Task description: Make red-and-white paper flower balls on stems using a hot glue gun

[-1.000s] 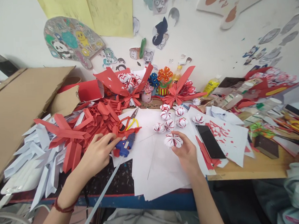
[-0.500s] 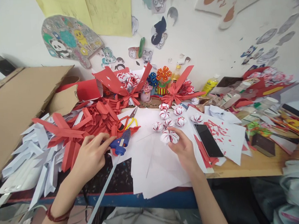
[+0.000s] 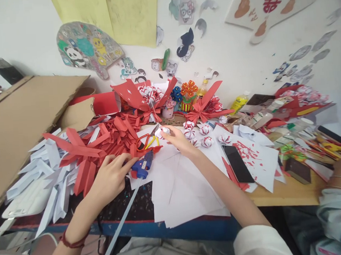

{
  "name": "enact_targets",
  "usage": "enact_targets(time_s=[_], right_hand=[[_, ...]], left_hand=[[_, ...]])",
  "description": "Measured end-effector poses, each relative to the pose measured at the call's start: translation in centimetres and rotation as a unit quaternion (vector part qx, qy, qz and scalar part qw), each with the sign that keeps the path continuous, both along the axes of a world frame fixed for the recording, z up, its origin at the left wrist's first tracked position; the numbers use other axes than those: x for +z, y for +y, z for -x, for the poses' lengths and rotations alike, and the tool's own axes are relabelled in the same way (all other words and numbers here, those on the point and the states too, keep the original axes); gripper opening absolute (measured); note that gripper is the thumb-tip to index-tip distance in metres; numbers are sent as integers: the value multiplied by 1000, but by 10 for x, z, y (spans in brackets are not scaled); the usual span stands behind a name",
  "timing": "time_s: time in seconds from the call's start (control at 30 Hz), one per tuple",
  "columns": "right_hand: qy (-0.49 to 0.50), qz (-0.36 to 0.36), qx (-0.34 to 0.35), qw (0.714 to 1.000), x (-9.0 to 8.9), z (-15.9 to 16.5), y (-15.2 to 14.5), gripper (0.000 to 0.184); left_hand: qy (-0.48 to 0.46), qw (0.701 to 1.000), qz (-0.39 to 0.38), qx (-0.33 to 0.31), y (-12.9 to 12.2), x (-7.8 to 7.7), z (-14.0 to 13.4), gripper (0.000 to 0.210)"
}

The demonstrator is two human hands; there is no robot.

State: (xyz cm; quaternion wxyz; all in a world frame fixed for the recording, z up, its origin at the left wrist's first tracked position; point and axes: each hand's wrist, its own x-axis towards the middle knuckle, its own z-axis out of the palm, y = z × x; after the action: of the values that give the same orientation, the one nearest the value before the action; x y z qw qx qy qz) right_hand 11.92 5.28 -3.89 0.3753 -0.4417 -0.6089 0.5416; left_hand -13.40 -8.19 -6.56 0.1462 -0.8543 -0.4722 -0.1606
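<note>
My left hand (image 3: 112, 175) is closed on a blue hot glue gun (image 3: 142, 164), whose long pale glue stick (image 3: 121, 223) juts back toward me. Pinched in the fingers of my right hand (image 3: 178, 138) is a white-and-red folded paper flower (image 3: 162, 133), held above the scissors with red and yellow handles (image 3: 150, 142). A thin pale strand rises from around this flower. Several similar paper flowers (image 3: 207, 142) sit to its right on white paper sheets (image 3: 188, 191). Red folded paper strips (image 3: 113, 136) are heaped beyond my left hand.
White folded strips (image 3: 49, 154) and a white power strip (image 3: 26, 201) lie at the left, by a cardboard box (image 3: 33, 101). Red-wrapped bouquets (image 3: 201, 110) stand along the wall. A black phone (image 3: 238, 163) rests at right; another person's sleeve (image 3: 340, 213) shows at the right edge.
My right hand has moved left and away from me with the paper flower, from beside the other flowers to over the scissors. My left hand stays on the glue gun. The view has shifted slightly.
</note>
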Motion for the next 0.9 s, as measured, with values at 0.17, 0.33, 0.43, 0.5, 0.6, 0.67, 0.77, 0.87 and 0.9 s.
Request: enact_targets(time_s=[0.17, 0.33, 0.43, 0.5, 0.6, 0.67, 0.77, 0.87, 0.9], right_hand=[[-19, 22, 16, 999, -3, 5, 2, 33], [-40, 30, 37, 998, -8, 10, 5, 32], [-39, 32, 42, 998, -15, 12, 8, 31], [-39, 32, 42, 998, -19, 13, 10, 32], [-46, 22, 38, 998, -24, 14, 11, 33], [-49, 13, 33, 998, -26, 14, 11, 33], [-51, -1, 29, 998, -28, 13, 13, 33], [-53, -16, 29, 998, -30, 12, 14, 32], [-54, -21, 30, 998, -30, 11, 14, 33]], left_hand=[[-12, 1000, 2, -9, 3, -2, -4, 62], [-17, 1000, -7, -15, 4, -3, -6, 64], [-14, 1000, -8, -18, 4, -3, -6, 59], [-13, 1000, -10, -19, 3, -2, -7, 54], [-18, 1000, -13, -16, 2, -1, -8, 53], [-22, 1000, -12, -16, 0, 0, -8, 54], [-21, 999, -10, -23, -3, 1, -9, 56], [-22, 999, -10, -20, -6, 3, -9, 60], [-25, 999, -8, -18, -7, 4, -10, 61]])
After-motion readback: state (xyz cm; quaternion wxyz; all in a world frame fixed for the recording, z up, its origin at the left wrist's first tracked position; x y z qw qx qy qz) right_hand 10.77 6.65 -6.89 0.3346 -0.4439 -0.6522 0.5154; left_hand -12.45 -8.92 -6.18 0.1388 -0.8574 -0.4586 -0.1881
